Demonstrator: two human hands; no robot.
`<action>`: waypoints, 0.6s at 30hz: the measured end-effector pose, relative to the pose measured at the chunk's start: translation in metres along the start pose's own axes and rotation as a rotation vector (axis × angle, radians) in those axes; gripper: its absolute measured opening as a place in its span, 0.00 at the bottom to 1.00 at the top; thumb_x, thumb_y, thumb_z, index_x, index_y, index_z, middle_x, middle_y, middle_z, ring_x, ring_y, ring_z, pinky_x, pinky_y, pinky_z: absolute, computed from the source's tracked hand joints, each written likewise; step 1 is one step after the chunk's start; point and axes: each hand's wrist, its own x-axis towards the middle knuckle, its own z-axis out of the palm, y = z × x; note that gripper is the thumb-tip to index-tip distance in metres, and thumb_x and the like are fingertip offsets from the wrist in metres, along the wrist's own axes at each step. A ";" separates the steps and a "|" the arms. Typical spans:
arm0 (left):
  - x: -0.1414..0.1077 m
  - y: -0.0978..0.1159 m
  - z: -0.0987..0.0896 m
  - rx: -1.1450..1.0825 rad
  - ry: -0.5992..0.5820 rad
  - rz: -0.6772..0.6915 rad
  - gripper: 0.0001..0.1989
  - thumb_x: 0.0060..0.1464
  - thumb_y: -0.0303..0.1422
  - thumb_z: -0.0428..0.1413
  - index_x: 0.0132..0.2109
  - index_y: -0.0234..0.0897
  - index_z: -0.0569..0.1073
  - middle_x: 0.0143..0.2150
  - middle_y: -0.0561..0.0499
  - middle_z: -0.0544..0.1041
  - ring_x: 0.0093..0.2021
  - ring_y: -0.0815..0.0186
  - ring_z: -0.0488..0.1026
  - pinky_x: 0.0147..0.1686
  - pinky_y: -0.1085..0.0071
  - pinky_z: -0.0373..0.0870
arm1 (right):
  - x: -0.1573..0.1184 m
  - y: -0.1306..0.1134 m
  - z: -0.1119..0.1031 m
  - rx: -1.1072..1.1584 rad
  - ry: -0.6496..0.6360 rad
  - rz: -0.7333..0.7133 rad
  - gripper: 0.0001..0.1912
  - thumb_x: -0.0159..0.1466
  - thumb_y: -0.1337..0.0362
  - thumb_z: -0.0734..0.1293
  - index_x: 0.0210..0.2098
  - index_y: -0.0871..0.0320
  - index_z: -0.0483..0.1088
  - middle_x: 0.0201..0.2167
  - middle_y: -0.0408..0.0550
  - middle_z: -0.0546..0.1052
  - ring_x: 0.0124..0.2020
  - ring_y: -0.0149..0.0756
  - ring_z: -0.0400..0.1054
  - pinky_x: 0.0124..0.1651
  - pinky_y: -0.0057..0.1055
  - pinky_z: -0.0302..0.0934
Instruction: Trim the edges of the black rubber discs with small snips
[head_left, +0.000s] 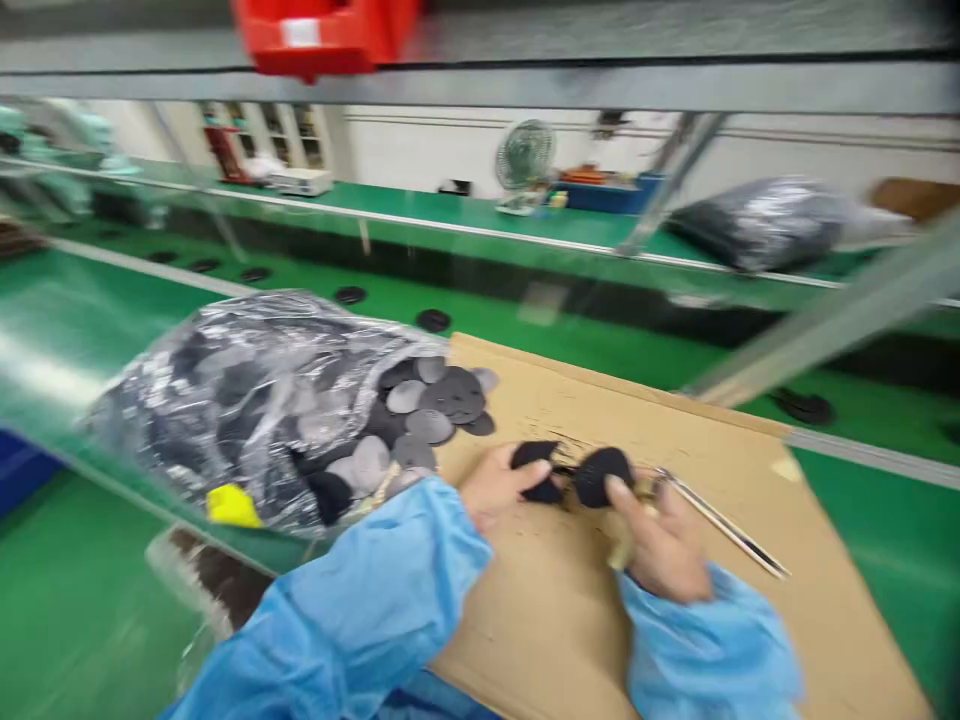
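Above a cardboard sheet, my left hand pinches a black round pad between thumb and fingers. A second black disc is gripped by my right hand, thumb on its lower edge. The two discs are close together, with a dark strip between them. Slim metal tweezers point away from my right hand; whether its fingers hold them or they lie on the cardboard, I cannot tell. Left of my left hand, grey and black discs spill from a clear plastic bag.
A green conveyor belt carries dark round pieces behind the cardboard. A slanted metal post rises on the right. Overhead, a red bin hangs from a shelf. Something yellow sits by the bag.
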 end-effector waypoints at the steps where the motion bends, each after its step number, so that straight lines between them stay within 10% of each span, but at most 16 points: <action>1: 0.002 -0.005 0.003 0.001 -0.029 -0.019 0.25 0.43 0.39 0.67 0.46 0.30 0.74 0.46 0.40 0.77 0.46 0.55 0.74 0.51 0.56 0.66 | -0.005 -0.003 -0.014 -0.039 -0.008 0.014 0.16 0.60 0.53 0.69 0.37 0.60 0.70 0.30 0.47 0.74 0.29 0.34 0.68 0.34 0.31 0.66; 18: -0.004 -0.012 -0.003 0.204 0.011 0.072 0.17 0.44 0.32 0.66 0.43 0.33 0.78 0.43 0.44 0.79 0.44 0.59 0.74 0.52 0.60 0.67 | -0.017 -0.022 -0.003 -0.179 -0.087 0.072 0.14 0.59 0.55 0.67 0.38 0.58 0.69 0.29 0.46 0.73 0.29 0.35 0.66 0.35 0.32 0.63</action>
